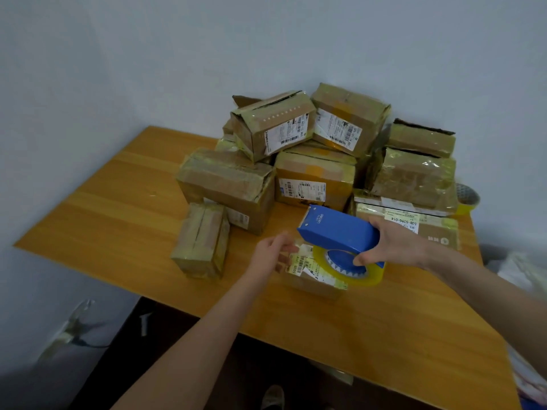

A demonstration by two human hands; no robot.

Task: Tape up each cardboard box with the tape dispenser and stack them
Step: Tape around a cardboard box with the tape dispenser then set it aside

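**A:** Many cardboard boxes (313, 179) lie piled at the back of the wooden table (118, 220). Where is the tape dispenser (337, 229)?

**B:** The right hand (396, 244) grips it firmly, fingers and thumb curled around its blue body. Its tape roll (355, 275) hangs just over a small labelled box (313, 281) near the table's front.

**A:** And the left hand (272, 251)?

**B:** It touches that box's left end, but it is blurred, so I cannot tell whether it holds. One narrow box (201, 241) stands apart, left of them.
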